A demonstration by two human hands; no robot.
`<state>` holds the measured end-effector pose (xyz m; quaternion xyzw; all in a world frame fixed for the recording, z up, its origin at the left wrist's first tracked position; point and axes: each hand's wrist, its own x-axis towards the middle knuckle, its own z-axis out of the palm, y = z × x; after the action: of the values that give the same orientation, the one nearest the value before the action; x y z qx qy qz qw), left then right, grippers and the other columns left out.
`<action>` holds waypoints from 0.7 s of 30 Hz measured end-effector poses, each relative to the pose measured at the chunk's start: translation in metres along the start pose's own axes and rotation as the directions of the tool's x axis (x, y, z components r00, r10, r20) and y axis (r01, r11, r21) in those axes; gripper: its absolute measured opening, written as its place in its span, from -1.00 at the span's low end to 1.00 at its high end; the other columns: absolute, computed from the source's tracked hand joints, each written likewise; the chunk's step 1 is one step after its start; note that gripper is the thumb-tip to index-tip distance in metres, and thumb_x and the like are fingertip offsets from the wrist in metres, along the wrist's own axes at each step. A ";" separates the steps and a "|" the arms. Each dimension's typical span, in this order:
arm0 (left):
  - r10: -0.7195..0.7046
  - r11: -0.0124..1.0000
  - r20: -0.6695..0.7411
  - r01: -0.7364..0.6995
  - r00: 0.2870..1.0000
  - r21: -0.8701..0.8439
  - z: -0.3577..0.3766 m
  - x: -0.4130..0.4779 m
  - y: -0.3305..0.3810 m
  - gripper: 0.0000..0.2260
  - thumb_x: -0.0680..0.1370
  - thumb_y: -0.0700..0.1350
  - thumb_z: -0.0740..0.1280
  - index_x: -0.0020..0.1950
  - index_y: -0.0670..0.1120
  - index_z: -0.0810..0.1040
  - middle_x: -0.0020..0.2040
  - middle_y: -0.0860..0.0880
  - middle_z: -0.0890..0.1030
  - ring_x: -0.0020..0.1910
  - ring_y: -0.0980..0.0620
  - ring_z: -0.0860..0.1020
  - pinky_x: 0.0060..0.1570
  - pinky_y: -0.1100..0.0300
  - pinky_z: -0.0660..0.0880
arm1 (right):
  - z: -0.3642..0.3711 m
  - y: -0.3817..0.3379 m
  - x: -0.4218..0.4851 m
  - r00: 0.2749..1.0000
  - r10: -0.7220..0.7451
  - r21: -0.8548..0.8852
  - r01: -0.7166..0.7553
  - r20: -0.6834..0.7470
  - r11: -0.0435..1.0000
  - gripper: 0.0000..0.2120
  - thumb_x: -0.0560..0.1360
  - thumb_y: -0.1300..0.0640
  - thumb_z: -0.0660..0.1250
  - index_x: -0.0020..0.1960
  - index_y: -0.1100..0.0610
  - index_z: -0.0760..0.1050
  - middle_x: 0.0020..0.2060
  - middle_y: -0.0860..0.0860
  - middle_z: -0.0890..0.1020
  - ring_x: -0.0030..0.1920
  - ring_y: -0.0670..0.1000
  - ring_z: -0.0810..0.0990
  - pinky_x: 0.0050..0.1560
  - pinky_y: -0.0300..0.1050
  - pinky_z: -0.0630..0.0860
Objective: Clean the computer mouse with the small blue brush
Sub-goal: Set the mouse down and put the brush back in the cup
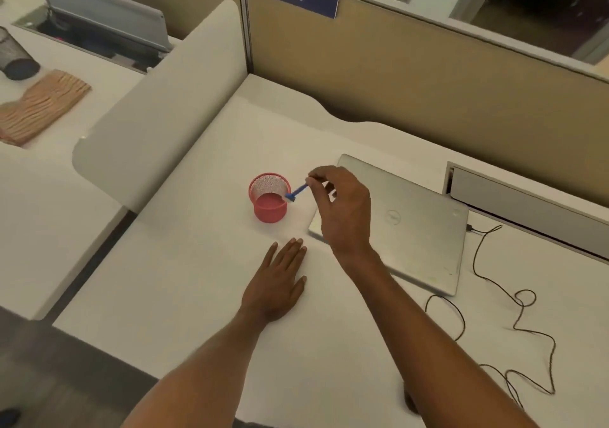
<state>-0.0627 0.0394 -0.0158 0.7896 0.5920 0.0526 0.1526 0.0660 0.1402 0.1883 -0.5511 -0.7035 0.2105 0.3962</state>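
Brush: the small blue plastic brush [298, 191] is just left of the frame's centre, sloping down to the left, with its head at the right-hand rim of the round red mesh cup [269, 206].
Right hand: the right hand [342, 210] hangs above the near left corner of the closed silver laptop [415, 229]. Its thumb and forefinger pinch the upper end of the brush handle, and the other fingers curl loosely and hold nothing.
Left hand: the left hand [280, 279] lies flat on the white desk [184, 289], below centre. Its fingers are straight and together and grip nothing.
Computer mouse: none shows anywhere on the desk, so I cannot tell where it lies.
Step in hand: judging by the pose, the brush is being passed over the cup's rim. Whether it is going in or coming out I cannot tell.
Doing it well: keep the pinch light but firm near the handle's end. Lift the head straight clear of the mesh so the bristles do not snag. The cup looks light and could tip or slide if dragged sideways, so the flat hand could steady it.
Next need: the mouse must be found and brought within reach before any brushing.
Also there: a thin black cable [519, 315] loops across the desk at the right of the frame, well apart from both hands.
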 end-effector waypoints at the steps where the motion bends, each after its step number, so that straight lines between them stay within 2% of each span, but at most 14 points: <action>1: -0.002 1.000 -0.004 0.002 1.000 -0.013 0.000 0.000 -0.001 -0.41 0.75 0.14 -0.02 0.74 -0.07 0.00 0.74 0.00 -0.04 0.70 0.10 -0.18 0.67 -0.03 -0.21 | 0.010 -0.002 0.011 1.000 -0.020 -0.007 0.020 0.017 1.000 -0.91 0.60 0.14 0.42 0.06 0.13 0.66 -0.06 -0.01 0.72 -0.13 -0.05 0.62 -0.09 -0.26 0.52; 5: 0.003 0.999 -0.042 -0.004 0.999 -0.038 0.001 0.000 -0.001 -0.42 0.74 0.10 0.05 0.72 -0.10 0.10 0.73 -0.03 0.05 0.71 0.07 -0.09 0.68 -0.07 -0.11 | 0.046 -0.001 0.043 0.991 -0.035 -0.091 0.047 0.126 0.995 -0.88 0.60 0.16 0.40 0.08 0.14 0.69 -0.03 0.03 0.74 -0.05 -0.01 0.65 -0.04 -0.26 0.49; 9: -0.013 0.999 -0.035 0.011 0.999 -0.044 0.002 0.001 0.000 -0.42 0.75 0.11 0.04 0.73 -0.09 0.08 0.73 -0.03 0.02 0.70 0.09 -0.14 0.68 -0.03 -0.19 | 0.073 0.006 0.057 0.955 -0.069 -0.211 0.133 0.287 0.968 -0.84 0.63 0.18 0.34 0.07 0.15 0.70 -0.04 0.07 0.75 -0.03 0.10 0.65 0.00 -0.04 0.53; 14: -0.023 0.999 -0.008 0.023 1.000 -0.049 0.001 0.001 0.001 -0.42 0.75 0.13 0.01 0.73 -0.07 0.03 0.73 -0.02 -0.03 0.70 0.08 -0.17 0.67 -0.03 -0.25 | 0.096 0.014 0.068 0.884 0.004 -0.328 0.169 0.467 0.930 -0.80 0.62 0.17 0.31 0.05 0.12 0.72 -0.05 0.06 0.76 -0.05 0.11 0.67 -0.09 -0.15 0.39; 18: -0.036 0.998 0.000 0.036 0.999 -0.051 0.001 0.002 0.001 -0.42 0.75 0.14 0.00 0.74 -0.07 0.03 0.73 -0.01 -0.03 0.70 0.09 -0.19 0.67 -0.03 -0.24 | 0.107 0.016 0.072 0.842 0.062 -0.359 0.161 0.536 0.920 -0.79 0.57 0.23 0.30 0.00 0.13 0.72 -0.08 0.08 0.75 -0.08 0.15 0.67 -0.12 -0.12 0.40; 21: -0.045 0.997 0.016 0.046 0.999 -0.056 0.002 0.002 0.001 -0.42 0.75 0.15 -0.02 0.74 -0.05 0.02 0.73 0.00 -0.04 0.69 0.11 -0.23 0.66 -0.03 -0.26 | 0.110 0.016 0.074 0.832 0.077 -0.379 0.166 0.549 0.911 -0.79 0.57 0.24 0.30 0.03 0.12 0.72 -0.05 0.09 0.75 -0.05 0.17 0.67 -0.08 -0.10 0.44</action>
<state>-0.0604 0.0407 -0.0172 0.7716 0.6071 0.0600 0.1802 -0.0171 0.2307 0.1348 -0.5204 -0.8286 0.1985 0.0558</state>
